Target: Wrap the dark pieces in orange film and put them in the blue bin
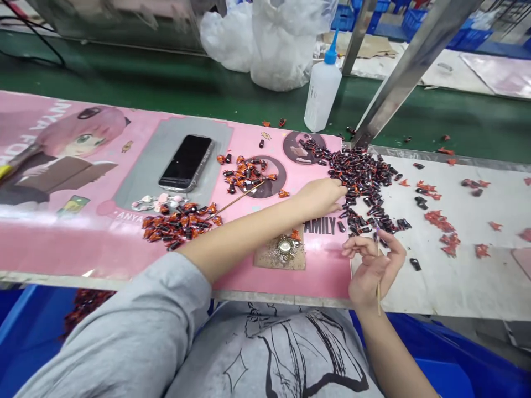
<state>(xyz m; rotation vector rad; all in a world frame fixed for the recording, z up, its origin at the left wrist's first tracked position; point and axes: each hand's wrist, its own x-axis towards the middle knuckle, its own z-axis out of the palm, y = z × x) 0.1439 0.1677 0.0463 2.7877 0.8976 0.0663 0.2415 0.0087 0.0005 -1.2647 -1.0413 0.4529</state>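
My left hand reaches across to the near-left edge of a pile of small glossy black parts. Its fingers are bent together at the parts; whatever is between them is hidden. My right hand, palm up, holds a thin wooden stick with a purplish tip upright between thumb and fingers. Between my arms lies a small brown card with a round metal cup of pale stuff at its middle. Left of it are two heaps of orange-and-black pieces, a nearer heap and a farther heap.
Another thin stick lies between the heaps. A phone and a bead string rest on the pink mat. Behind stand a blue-capped bottle and a slanted metal post. Loose orange pieces lie rightward.
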